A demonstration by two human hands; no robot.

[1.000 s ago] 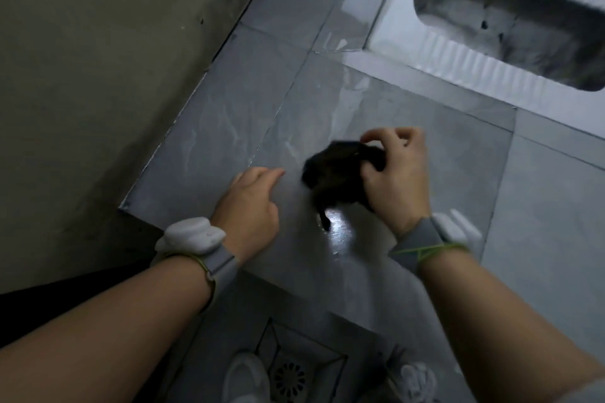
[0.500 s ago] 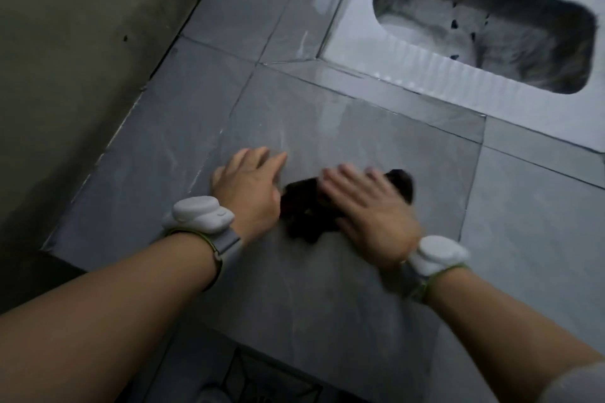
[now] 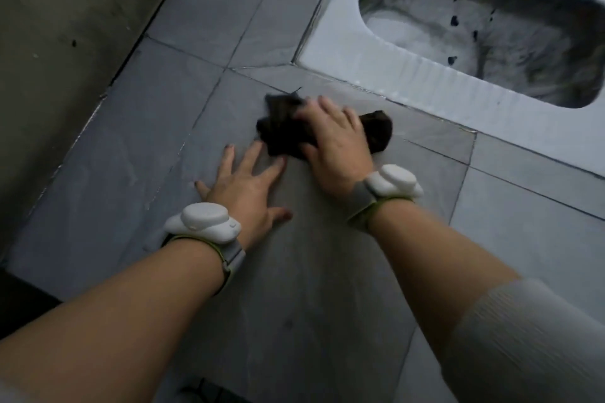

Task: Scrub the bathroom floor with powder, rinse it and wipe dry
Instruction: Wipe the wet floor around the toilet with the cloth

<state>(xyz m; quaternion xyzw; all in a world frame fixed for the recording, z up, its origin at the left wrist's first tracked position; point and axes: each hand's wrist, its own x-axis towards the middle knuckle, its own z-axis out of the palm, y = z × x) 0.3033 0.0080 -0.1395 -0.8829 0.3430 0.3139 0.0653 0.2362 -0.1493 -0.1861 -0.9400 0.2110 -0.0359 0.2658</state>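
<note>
Pressing a dark cloth [image 3: 288, 127] (crumpled) flat, right hand [image 3: 334, 147]; left hand [image 3: 245, 186] splayed on floor [image 3: 311, 271].

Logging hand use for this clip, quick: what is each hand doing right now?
Left hand: open, fingers spread flat on the floor tile, holding nothing.
Right hand: open, fingers flat, pressing the dark cloth onto the floor.

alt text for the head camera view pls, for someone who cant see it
A person's right hand presses a dark cloth onto the grey tiled floor beside a white squat toilet. The left hand rests flat on the tile, fingers spread.
</note>
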